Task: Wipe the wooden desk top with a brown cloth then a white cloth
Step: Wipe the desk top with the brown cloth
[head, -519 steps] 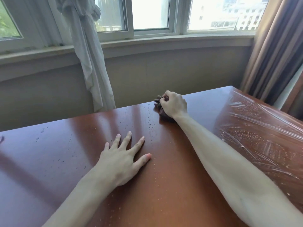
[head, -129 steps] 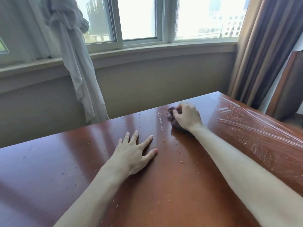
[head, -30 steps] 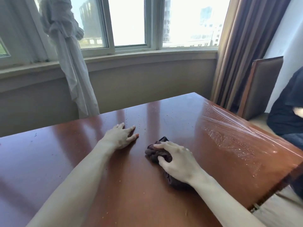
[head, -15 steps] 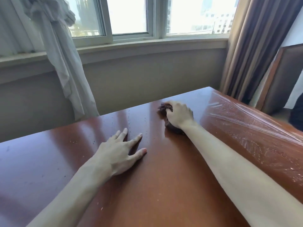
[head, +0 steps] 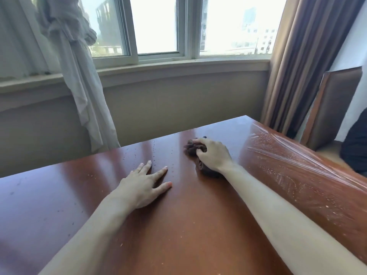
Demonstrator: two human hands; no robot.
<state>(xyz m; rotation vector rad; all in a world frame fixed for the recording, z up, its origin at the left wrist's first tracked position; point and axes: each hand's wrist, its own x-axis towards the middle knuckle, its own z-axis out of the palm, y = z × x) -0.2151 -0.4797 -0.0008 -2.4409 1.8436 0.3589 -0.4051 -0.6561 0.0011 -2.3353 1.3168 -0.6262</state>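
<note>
Your right hand (head: 213,155) is curled down over the brown cloth (head: 193,148), fingers (head: 199,142) bent and gripping the bunched fabric, pressing it against the table (head: 198,225). The cloth sits toward the far edge of the table, a little right of the middle; a dark wad of it pokes out ahead of your knuckles and another fold shows under the heel of your hand near the wrist. Your right forearm stretches across the table from the lower right corner of the view.

Your left hand (head: 142,187) lies flat and open on the table, palm down, fingers spread and pointing away from you and slightly to the right, holding nothing. It rests to the left of the cloth and nearer to you, apart from your right hand.

The table is glossy reddish-brown wood, reflecting the window light in pale bands. Small dark specks and pale crumbs are scattered over it, thickest around and beyond your left hand. The right part of the table is covered by a sheet of clear plastic film (head: 297,165), wrinkled in long streaks, with pale specks showing on or under it.

Beyond the table stands a window (head: 156,26) above a wide sill. A white sheer curtain (head: 79,80), knotted, hangs at the left, and a brown drape (head: 301,62) hangs at the right. A brown panel (head: 333,108) leans against the wall by the drape, and something dark (head: 355,143) shows at the right edge of the view.
</note>
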